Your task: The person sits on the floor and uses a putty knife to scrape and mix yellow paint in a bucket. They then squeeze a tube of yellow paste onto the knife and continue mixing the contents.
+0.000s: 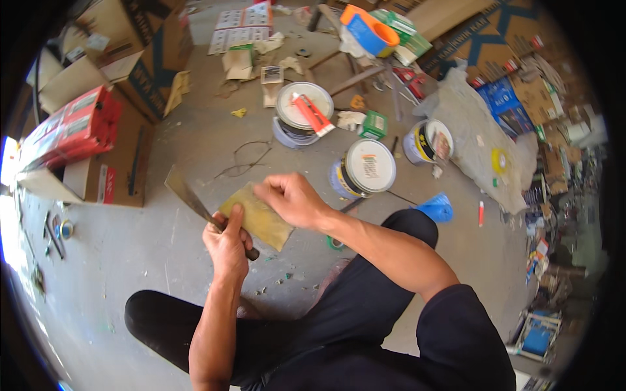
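My left hand (225,249) is closed around the dark handle of a putty knife (188,194), whose wide flat blade points up and to the left. The same hand's thumb presses on a yellowish-olive, roughly square sheet (266,225); its exact material I cannot tell. My right hand (295,201) is at the sheet's upper edge, fingers curled and slightly blurred at the tips. What those fingers pinch, if anything, is hidden. Both hands are above the floor, in front of my bent knees.
Lidded tubs (362,168) stand ahead, one with a red-and-white tube (313,115) lying on it. At left, a cardboard box (124,171) carries red packages (75,127). A grey plastic sheet (469,133) and a blue cup-shaped item (435,208) are at right. Small crumbs lie below my hands.
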`<action>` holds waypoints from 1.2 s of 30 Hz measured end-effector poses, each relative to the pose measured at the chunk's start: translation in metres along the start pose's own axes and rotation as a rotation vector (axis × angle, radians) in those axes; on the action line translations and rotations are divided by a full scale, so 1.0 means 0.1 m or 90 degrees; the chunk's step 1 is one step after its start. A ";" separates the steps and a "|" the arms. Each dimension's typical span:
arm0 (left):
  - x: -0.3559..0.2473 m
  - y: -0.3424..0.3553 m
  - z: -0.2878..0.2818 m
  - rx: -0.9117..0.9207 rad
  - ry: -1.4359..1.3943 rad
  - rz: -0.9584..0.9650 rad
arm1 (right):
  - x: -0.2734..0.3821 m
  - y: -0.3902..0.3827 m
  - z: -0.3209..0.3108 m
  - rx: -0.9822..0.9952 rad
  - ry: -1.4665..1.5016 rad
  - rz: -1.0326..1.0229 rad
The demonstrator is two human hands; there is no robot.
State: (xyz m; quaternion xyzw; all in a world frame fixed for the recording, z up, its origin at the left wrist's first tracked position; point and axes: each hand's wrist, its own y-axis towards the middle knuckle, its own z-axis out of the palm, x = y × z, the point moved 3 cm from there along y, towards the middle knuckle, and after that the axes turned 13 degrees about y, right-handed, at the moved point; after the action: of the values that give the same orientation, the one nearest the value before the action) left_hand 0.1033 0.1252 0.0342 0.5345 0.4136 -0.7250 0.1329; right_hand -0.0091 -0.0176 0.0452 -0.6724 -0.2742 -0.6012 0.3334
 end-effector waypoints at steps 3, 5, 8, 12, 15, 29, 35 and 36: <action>-0.01 -0.05 0.07 0.011 0.037 -0.007 | 0.04 0.12 -0.33 -0.200 0.006 -0.011; -0.02 -0.07 0.08 -0.005 0.037 0.007 | 0.06 0.09 -0.37 -0.161 0.071 0.072; 0.03 0.00 0.10 -0.025 0.033 0.032 | -0.02 -0.17 -0.01 -0.008 0.080 0.024; 0.10 -0.05 0.17 0.026 0.035 0.010 | -0.04 -0.25 -0.04 -0.065 0.074 -0.001; 0.21 -0.34 0.45 0.167 0.108 -0.026 | -0.07 -0.18 -0.38 -0.270 0.132 -0.043; 0.29 -0.21 0.60 0.191 0.081 -0.098 | 0.91 -1.09 -2.42 -0.609 0.259 -0.165; 0.42 -0.18 0.74 0.274 0.100 -0.079 | -0.07 -1.59 -3.30 -0.691 0.119 0.106; 0.33 -0.21 0.77 0.288 0.115 -0.063 | -0.26 -1.59 -3.29 -0.737 0.189 0.143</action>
State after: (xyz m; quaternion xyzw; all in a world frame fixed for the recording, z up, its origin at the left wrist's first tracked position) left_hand 0.0256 0.0897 0.0212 0.5925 0.2766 -0.7540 -0.0632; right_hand -0.3410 -0.1731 0.0560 -0.6783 0.2193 -0.7012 0.0093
